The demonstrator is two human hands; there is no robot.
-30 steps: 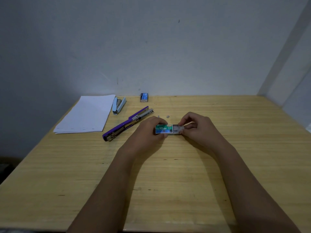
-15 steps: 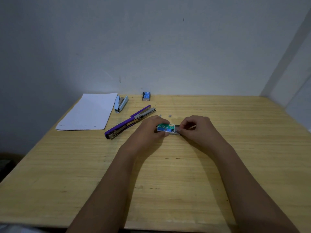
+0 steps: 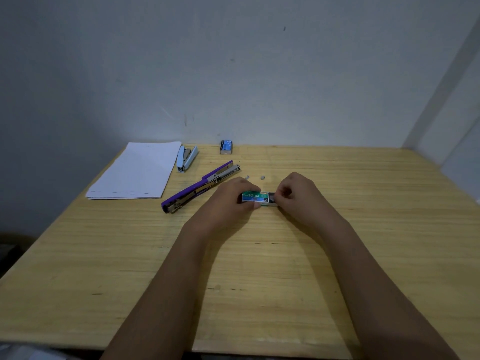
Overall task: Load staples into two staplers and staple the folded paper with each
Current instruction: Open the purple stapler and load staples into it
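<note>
My left hand (image 3: 231, 197) grips the sleeve of a small green staple box (image 3: 253, 197) low over the table's middle. My right hand (image 3: 296, 194) pinches the box's inner tray (image 3: 270, 198) at its right end; the tray shows only a little. A long purple stapler (image 3: 200, 187) lies swung open to the left of my hands. A small light-blue stapler (image 3: 186, 158) rests beside the folded white paper (image 3: 137, 171) at the back left. A second, blue staple box (image 3: 226, 147) stands by the wall.
Two tiny pale bits (image 3: 262, 177) lie just behind my hands. The wooden table (image 3: 259, 268) meets a grey wall at the back and a wall corner on the right.
The inner tray stuck out of the green box a second ago. My right hand has pushed it leftward, so the box is nearly shut. The view shifted slightly.
</note>
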